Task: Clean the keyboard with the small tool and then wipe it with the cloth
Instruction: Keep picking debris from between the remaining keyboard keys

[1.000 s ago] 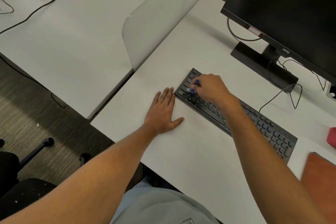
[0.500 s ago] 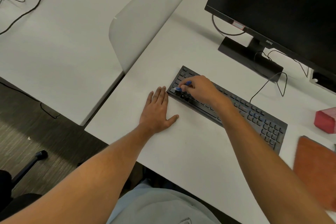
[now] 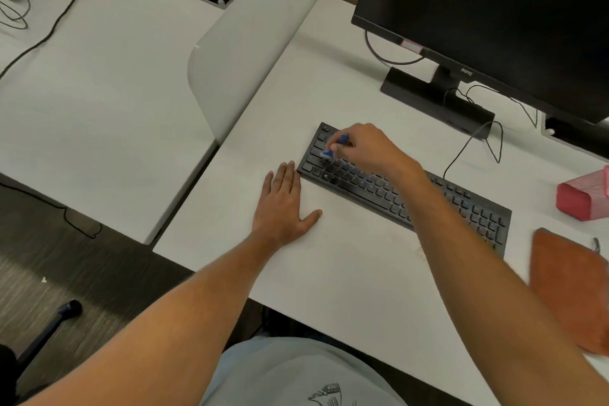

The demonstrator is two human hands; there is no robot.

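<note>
A black keyboard (image 3: 379, 189) lies slanted across the white desk (image 3: 346, 267). My right hand (image 3: 365, 147) pinches a small blue tool (image 3: 334, 147) whose pale tip touches the keys at the keyboard's left end. Flat on the desk lies my left hand (image 3: 283, 204), fingers straight, with the fingertips against the keyboard's left front corner. An orange-brown cloth (image 3: 566, 287) rests on the desk at the right edge, beyond the keyboard's right end.
A black monitor (image 3: 494, 10) on its stand (image 3: 435, 99) fills the back right, its cables looping behind the keyboard. A pink box (image 3: 583, 198) sits at far right. A white divider panel (image 3: 250, 53) separates a neighbouring desk (image 3: 99, 92) on the left.
The view has shifted, so the scene sits lower and to the left. My right hand has worked the blue tool over the keyboard's left-end keys. My left hand stays flat in place.
</note>
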